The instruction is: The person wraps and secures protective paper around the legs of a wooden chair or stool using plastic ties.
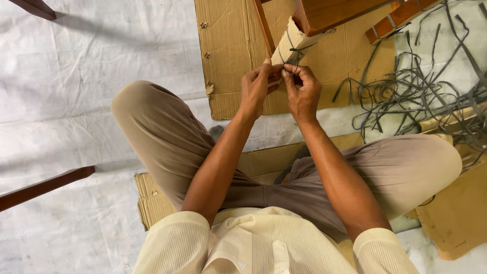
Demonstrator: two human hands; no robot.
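I sit cross-legged on a white sheet. A wooden furniture leg wrapped in tan cardboard (292, 41) points toward me, bound by a thin grey strap (299, 49). My left hand (257, 86) pinches the strap at the wrapped leg's near end. My right hand (303, 91) grips the same strap right beside it, fingertips touching the left hand's. The red-brown wooden furniture piece (335, 14) that the leg belongs to lies at the top of the view.
A flat cardboard sheet (228, 56) lies under the furniture. A tangled pile of grey straps (426, 91) spreads at the right. More cardboard (456, 218) sits at lower right and under my legs. Dark wooden pieces (43, 186) reach in from the left.
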